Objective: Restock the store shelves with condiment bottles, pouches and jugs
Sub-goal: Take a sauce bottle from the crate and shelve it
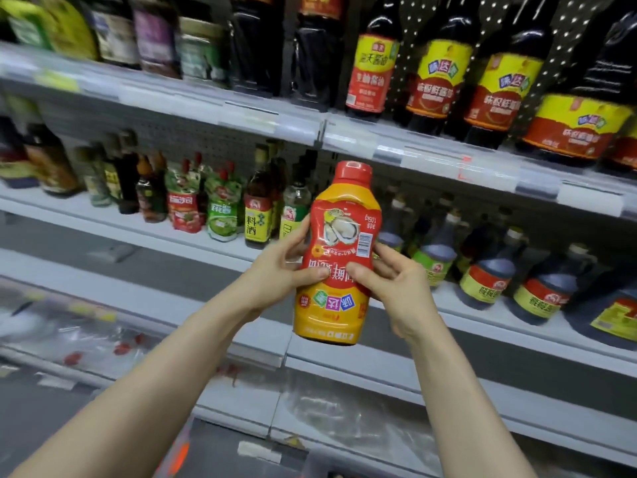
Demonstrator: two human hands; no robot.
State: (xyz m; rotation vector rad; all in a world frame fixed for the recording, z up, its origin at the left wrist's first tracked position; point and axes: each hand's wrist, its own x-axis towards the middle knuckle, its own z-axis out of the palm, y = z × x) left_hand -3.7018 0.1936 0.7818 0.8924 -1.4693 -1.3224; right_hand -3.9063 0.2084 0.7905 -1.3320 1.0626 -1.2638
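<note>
Mid-restock: orange plastic squeeze bottle w/ red cap (336, 257) held up before middle shelf (482, 305), label inverted. Left hand (281, 267), right hand (396, 284) fingers pinching its sides. Next: set into gap btwn glass bottles & jugs.

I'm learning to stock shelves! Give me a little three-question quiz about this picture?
1. True or false: both hands hold the orange squeeze bottle.
2. Which way does its red cap point? A) up B) down C) toward the camera
3. Fill in: the green pouch stands on the ____ shelf, left of the bottle.

Key:
1. True: left hand and right hand grip its sides.
2. A
3. middle
</note>
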